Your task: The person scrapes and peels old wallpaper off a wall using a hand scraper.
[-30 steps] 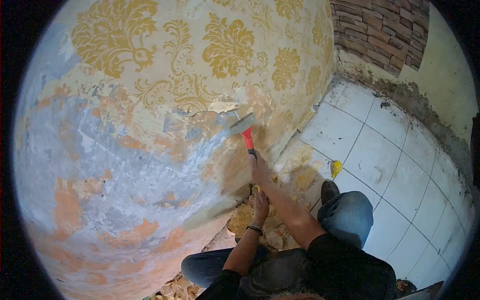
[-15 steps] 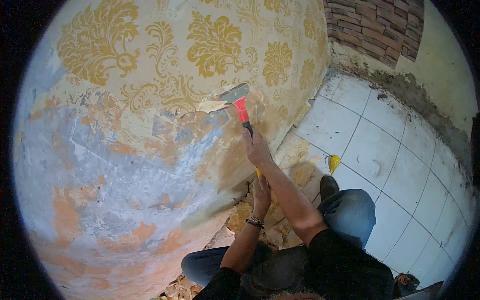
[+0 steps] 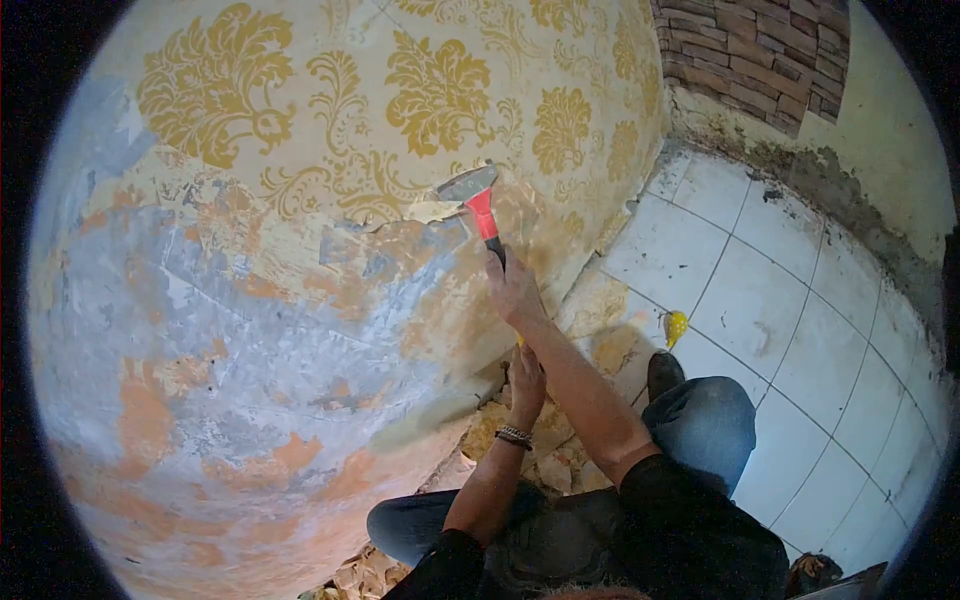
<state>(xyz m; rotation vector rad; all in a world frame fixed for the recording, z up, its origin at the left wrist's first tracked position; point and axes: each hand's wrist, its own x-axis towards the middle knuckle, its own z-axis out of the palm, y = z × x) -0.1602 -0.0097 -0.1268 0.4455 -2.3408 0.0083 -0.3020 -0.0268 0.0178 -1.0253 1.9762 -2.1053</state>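
Note:
A long-handled scraper (image 3: 482, 212) with a wide grey blade and a red and black neck lies against the wall. Its blade meets the gold-patterned wallpaper (image 3: 440, 95) beside a torn, lifted flap (image 3: 434, 211). My right hand (image 3: 514, 292) is closed round the upper handle, just below the black part. Lower down, my left hand (image 3: 526, 384), with a bracelet at the wrist, closes round the handle's end. A bit of yellow handle shows between the hands; the fingers partly hide the rest.
Bare, patchy grey and orange wall (image 3: 270, 340) spreads below the wallpaper. Torn scraps (image 3: 560, 465) litter the floor along the wall's foot. A yellow object (image 3: 676, 326) lies on the white tiles (image 3: 760, 290) near my shoe (image 3: 664, 374). Brick-patterned covering (image 3: 760, 55) is on the far wall.
The wall and floor have shifted slightly right in view. The blade sits a little further left against the wallpaper pattern. Both hands keep their hold on the scraper.

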